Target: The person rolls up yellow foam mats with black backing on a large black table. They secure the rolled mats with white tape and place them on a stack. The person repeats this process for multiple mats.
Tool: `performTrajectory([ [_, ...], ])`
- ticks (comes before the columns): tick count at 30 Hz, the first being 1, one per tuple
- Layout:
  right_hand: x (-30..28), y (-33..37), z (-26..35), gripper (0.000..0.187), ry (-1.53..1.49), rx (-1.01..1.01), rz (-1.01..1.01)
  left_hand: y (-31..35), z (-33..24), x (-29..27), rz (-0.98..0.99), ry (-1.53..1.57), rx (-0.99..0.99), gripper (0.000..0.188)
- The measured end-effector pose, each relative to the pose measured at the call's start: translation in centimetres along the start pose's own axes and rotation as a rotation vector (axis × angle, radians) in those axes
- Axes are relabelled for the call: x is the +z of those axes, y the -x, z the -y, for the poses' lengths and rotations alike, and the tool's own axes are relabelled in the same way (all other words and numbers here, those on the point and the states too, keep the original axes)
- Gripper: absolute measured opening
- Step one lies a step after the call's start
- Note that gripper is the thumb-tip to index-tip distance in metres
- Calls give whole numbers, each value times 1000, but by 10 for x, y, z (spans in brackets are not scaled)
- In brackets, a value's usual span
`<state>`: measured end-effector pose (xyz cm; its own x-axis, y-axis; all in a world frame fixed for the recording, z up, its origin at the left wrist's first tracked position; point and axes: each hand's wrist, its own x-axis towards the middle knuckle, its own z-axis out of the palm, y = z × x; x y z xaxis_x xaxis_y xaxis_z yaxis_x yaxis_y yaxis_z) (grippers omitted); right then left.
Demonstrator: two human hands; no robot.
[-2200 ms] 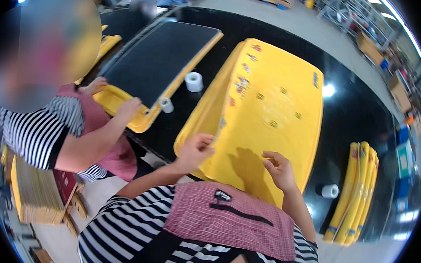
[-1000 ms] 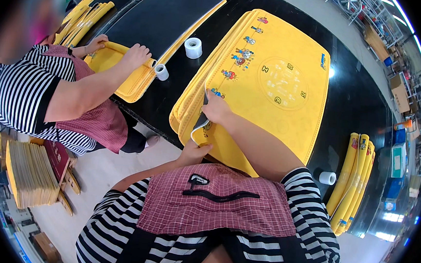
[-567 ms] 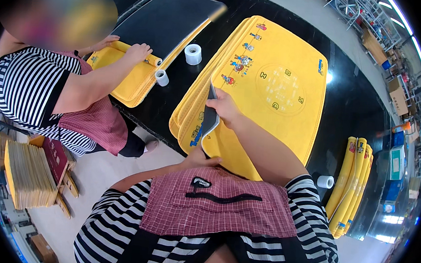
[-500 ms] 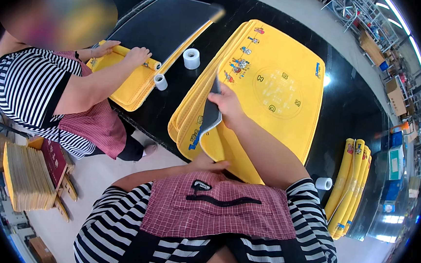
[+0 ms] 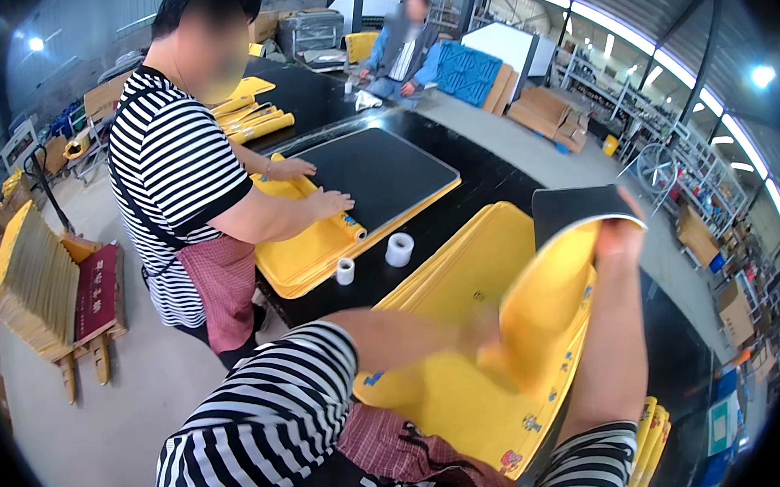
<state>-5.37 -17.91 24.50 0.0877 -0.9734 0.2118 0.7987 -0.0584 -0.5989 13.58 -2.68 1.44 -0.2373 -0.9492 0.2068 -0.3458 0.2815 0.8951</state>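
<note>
My right hand is raised at the far right, gripping the edge of a yellow mat with a dark grey underside. That mat curves up off a stack of yellow mats in front of me. Small cartoon figures run along the printed border near my right forearm. Low on the mat's curled part is my left hand, smeared by motion. Whether its fingers hold the mat is unclear.
To my left a co-worker presses both hands on a partly rolled yellow mat. Two white tape rolls stand between us on the black table. Rolled mats lie at the near right. Another person is beyond the table.
My view has tilted up and shifted left. My right hand has swung the mat's edge up and to the far right; the left hand has come onto the mat. The co-worker's fingers have straightened.
</note>
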Motion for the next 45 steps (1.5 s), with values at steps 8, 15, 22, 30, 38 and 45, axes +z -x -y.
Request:
performTrajectory([
  [8, -72, 102, 131, 34, 376, -301, -132, -53, -136, -233, -912, -859, 692, 7],
  [15, -211, 296, -1, 49, 663, 155, -345, 89, 37, -129, 10, -1016, 239, 9],
  [22, -279, 378, -46, 44, 1068, 241, -396, 176, 68, -109, 247, -923, 78, 17],
  [30, -341, 461, -54, 51, 1406, 179, -257, 240, 82, -108, 335, -731, 11, 12],
  [38, -250, 517, -59, 55, 1362, 291, -141, 241, 60, -143, 594, -609, 21, 24],
  [45, -230, 508, -41, 41, 400, 468, -462, 188, 29, -158, 552, -479, -296, 28],
])
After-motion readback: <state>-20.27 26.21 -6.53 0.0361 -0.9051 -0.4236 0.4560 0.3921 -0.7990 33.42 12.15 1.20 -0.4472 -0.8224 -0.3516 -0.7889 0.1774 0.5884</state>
